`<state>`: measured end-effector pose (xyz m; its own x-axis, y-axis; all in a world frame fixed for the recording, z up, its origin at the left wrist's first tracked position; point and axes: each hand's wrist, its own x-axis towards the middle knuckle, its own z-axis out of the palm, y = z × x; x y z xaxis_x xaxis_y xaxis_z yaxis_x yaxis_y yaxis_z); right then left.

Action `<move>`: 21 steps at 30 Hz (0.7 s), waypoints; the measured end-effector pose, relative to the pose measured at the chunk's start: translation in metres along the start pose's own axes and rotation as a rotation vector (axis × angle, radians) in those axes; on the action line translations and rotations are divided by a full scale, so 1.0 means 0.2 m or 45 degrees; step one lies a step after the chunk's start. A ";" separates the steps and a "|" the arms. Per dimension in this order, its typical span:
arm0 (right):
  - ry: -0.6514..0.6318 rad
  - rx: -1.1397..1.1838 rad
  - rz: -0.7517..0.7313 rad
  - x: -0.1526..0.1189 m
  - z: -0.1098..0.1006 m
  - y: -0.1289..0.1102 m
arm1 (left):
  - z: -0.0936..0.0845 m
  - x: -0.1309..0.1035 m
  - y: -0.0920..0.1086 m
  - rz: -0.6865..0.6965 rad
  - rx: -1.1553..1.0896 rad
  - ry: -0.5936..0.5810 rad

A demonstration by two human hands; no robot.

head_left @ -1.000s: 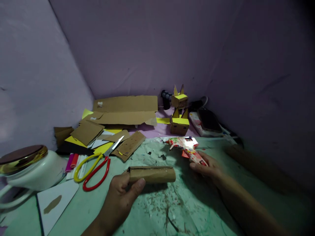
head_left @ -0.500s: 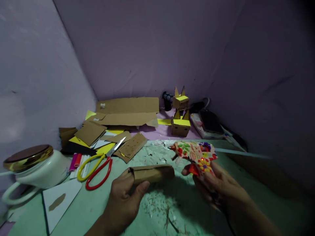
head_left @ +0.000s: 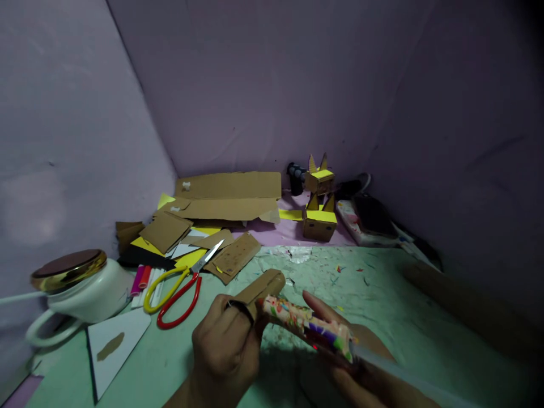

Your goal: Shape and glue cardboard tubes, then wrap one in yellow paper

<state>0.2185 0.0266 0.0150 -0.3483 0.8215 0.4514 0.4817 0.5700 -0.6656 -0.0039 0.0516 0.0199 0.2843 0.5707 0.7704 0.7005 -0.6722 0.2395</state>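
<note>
My left hand (head_left: 227, 340) is closed around the near end of a rolled cardboard tube (head_left: 266, 285), which tilts away to the upper right. The tube's dark open end faces me. In my right hand (head_left: 340, 345) is a hot glue gun (head_left: 306, 320) wrapped in floral-patterned covering, with a small red light lit. Its nozzle points left at the tube's near end, close to my left fingers; whether the tip touches the cardboard cannot be made out. A translucent glue stick (head_left: 391, 368) sticks out of the gun's back.
Scissors (head_left: 198, 277) with yellow and red handles lie left, beside markers (head_left: 141, 277) and a white lidded mug (head_left: 93, 289). Cardboard pieces (head_left: 225, 195) lie at the back. Two eared cardboard boxes (head_left: 319, 225) stand back right, near a phone (head_left: 374, 214).
The glue gun has swung down and left to the tube's near end. My left hand has turned the tube so its open end faces me. The view has shifted slightly.
</note>
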 end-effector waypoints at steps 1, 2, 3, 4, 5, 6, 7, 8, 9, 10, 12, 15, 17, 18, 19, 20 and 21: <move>-0.035 -0.013 -0.015 0.00 0.00 -0.01 | 0.00 0.00 0.01 0.010 0.012 0.012; -0.054 -0.008 -0.018 0.01 -0.01 -0.02 | 0.01 0.00 0.01 0.009 0.021 0.019; -0.070 0.005 -0.027 0.02 0.00 -0.01 | 0.01 0.00 0.02 0.001 0.026 0.014; -0.083 0.008 -0.041 0.02 0.00 0.00 | 0.01 0.00 0.02 -0.005 0.033 0.001; -0.103 0.007 -0.067 0.02 0.02 0.02 | 0.01 -0.01 0.02 -0.007 0.042 -0.011; -0.124 0.007 -0.102 0.03 0.03 0.05 | 0.01 -0.03 0.01 -0.009 0.054 -0.029; -0.156 0.006 -0.147 0.02 0.05 0.08 | 0.01 -0.04 0.00 -0.007 0.065 -0.045; -0.192 -0.001 -0.191 0.02 0.06 0.10 | 0.01 -0.05 0.00 -0.002 0.074 -0.063; -0.223 -0.023 -0.220 0.02 0.07 0.13 | 0.02 -0.07 -0.01 0.008 0.077 -0.077; -0.242 -0.059 -0.234 0.02 0.08 0.15 | 0.02 -0.08 -0.02 0.021 0.077 -0.079; -0.260 -0.147 -0.250 0.01 0.08 0.17 | 0.03 -0.09 -0.04 0.049 0.080 -0.083; -0.265 -0.226 -0.284 0.01 0.07 0.17 | 0.03 -0.10 -0.07 0.099 0.103 -0.079; -0.266 -0.241 -0.313 0.01 0.06 0.16 | 0.03 -0.10 -0.08 0.137 0.109 -0.055; -0.258 -0.253 -0.322 0.01 0.06 0.15 | 0.03 -0.10 -0.08 0.146 0.101 -0.051; -0.240 -0.269 -0.338 0.02 0.05 0.14 | 0.04 -0.10 -0.08 0.147 0.089 -0.048; -0.207 -0.295 -0.360 0.02 0.05 0.13 | 0.04 -0.10 -0.08 0.142 0.075 -0.023; -0.163 -0.324 -0.390 0.03 0.05 0.12 | 0.05 -0.10 -0.07 0.136 0.064 0.021</move>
<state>0.2190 0.0454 -0.0035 -0.5956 0.6141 0.5178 0.5183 0.7863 -0.3364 -0.0129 0.0555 -0.0050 0.3488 0.4888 0.7996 0.6986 -0.7044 0.1259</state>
